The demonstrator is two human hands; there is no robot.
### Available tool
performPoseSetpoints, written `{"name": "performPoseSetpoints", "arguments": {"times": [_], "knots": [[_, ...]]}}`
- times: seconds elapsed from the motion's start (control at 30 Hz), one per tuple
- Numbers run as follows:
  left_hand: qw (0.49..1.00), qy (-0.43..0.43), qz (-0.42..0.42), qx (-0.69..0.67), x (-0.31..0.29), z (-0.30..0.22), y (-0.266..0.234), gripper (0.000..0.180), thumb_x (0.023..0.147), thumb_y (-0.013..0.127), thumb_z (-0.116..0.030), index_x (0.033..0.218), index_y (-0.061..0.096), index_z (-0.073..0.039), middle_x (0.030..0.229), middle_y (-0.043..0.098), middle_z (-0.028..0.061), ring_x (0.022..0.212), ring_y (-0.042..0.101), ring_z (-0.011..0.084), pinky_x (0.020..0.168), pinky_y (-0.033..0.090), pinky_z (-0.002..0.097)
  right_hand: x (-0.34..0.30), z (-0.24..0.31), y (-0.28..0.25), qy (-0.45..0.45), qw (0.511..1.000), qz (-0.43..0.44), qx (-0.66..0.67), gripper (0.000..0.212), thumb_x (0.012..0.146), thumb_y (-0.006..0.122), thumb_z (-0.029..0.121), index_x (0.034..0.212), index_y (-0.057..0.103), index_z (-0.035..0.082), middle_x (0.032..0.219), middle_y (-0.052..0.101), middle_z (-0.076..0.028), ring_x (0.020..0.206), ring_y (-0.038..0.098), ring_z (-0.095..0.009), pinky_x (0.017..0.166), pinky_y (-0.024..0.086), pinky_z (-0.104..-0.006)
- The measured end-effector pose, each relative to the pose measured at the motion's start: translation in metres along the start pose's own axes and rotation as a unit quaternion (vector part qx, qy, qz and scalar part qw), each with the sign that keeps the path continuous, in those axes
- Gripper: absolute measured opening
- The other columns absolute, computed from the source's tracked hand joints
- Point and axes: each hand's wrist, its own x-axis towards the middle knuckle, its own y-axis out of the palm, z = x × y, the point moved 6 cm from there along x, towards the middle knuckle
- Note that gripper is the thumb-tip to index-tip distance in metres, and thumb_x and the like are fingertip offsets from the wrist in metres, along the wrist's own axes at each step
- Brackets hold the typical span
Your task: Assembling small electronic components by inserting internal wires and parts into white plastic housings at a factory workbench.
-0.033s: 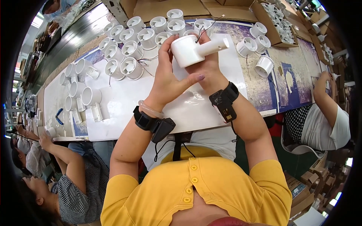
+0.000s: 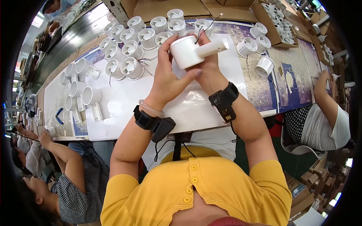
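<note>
Above the middle of the table, both hands hold a white plastic fan housing [image 2: 184,53], a short round cup with a hollow tube handle pointing right. Thin dark wires [image 2: 198,34] rise from its far side. My left hand [image 2: 166,81] wraps its fingers round the housing's left side, with the thumb reaching across beneath it. My right hand [image 2: 208,71] grips from behind and below; the housing and handle hide part of its fingers. Just beyond stand many white round fan units [image 2: 146,37] with blades inside, some trailing wires.
Several empty white housings with handles [image 2: 91,96] lie at the left, near a blue-handled tool [image 2: 59,116]. More fan units [image 2: 247,46] stand at the right, below a cardboard box [image 2: 277,22] of small white parts. Co-workers sit on both sides [image 2: 77,184].
My left thumb has moved up against the underside of the housing. The housing has shifted very slightly and the wire end now sits a little further left.
</note>
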Motion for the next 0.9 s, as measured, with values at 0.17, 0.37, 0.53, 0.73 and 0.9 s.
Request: {"name": "performPoseSetpoints", "arguments": {"times": [0.17, 0.37, 0.53, 0.73, 0.9], "knots": [[0.972, 0.074, 0.019, 0.223, 0.006, -0.005, -0.012, 0.081, 0.067, 0.079, -0.003, 0.135, 0.034, -0.004, 0.122, 0.050, 0.0124, 0.111, 0.051, 0.0238, 0.092, 0.043, 0.0365, 0.014, 0.036, -0.011, -0.183, 0.978, 0.022, -0.098, 0.038, 0.101, 0.033, 0.036, 0.099, 0.055, 0.005, 0.101, 0.061, -0.012, 0.095, 0.056, -0.023, 0.090, 0.044, -0.0387], [0.953, 0.099, -0.012, 0.286, 0.001, -0.015, -0.011, 0.081, 0.066, 0.079, -0.005, 0.134, 0.034, -0.004, 0.121, 0.051, 0.0126, 0.109, 0.052, 0.0257, 0.091, 0.044, 0.0354, -0.029, 0.058, 0.034, -0.514, 0.717, 0.062, -0.466, 0.041, 0.102, 0.029, 0.034, 0.100, 0.056, 0.002, 0.099, 0.060, -0.013, 0.097, 0.055, -0.025, 0.091, 0.041, -0.0352], [0.957, 0.167, -0.004, 0.238, -0.002, -0.022, -0.003, 0.080, 0.065, 0.080, -0.005, 0.132, 0.036, -0.004, 0.120, 0.051, 0.0128, 0.110, 0.052, 0.0272, 0.093, 0.043, 0.0363, -0.042, 0.038, 0.050, -0.510, 0.550, 0.149, -0.644, 0.049, 0.102, 0.023, 0.036, 0.095, 0.057, 0.001, 0.093, 0.060, -0.010, 0.092, 0.057, -0.022, 0.084, 0.043, -0.0310], [0.963, 0.109, -0.021, 0.248, -0.001, -0.025, 0.001, 0.076, 0.063, 0.081, -0.004, 0.127, 0.040, -0.003, 0.119, 0.050, 0.0131, 0.110, 0.053, 0.0277, 0.097, 0.044, 0.0369, -0.032, 0.045, 0.033, -0.410, 0.772, 0.090, -0.477, 0.048, 0.101, 0.030, 0.036, 0.084, 0.059, 0.001, 0.080, 0.062, -0.008, 0.077, 0.058, -0.017, 0.072, 0.045, -0.0281], [0.987, 0.056, -0.006, 0.152, -0.004, -0.010, -0.003, 0.067, 0.062, 0.081, -0.003, 0.120, 0.046, -0.003, 0.116, 0.050, 0.0128, 0.107, 0.055, 0.0265, 0.094, 0.047, 0.0350, -0.030, 0.046, 0.032, -0.373, 0.807, 0.094, -0.448, 0.048, 0.102, 0.030, 0.036, 0.085, 0.059, 0.001, 0.082, 0.062, -0.008, 0.076, 0.057, -0.015, 0.072, 0.045, -0.0253]]}}
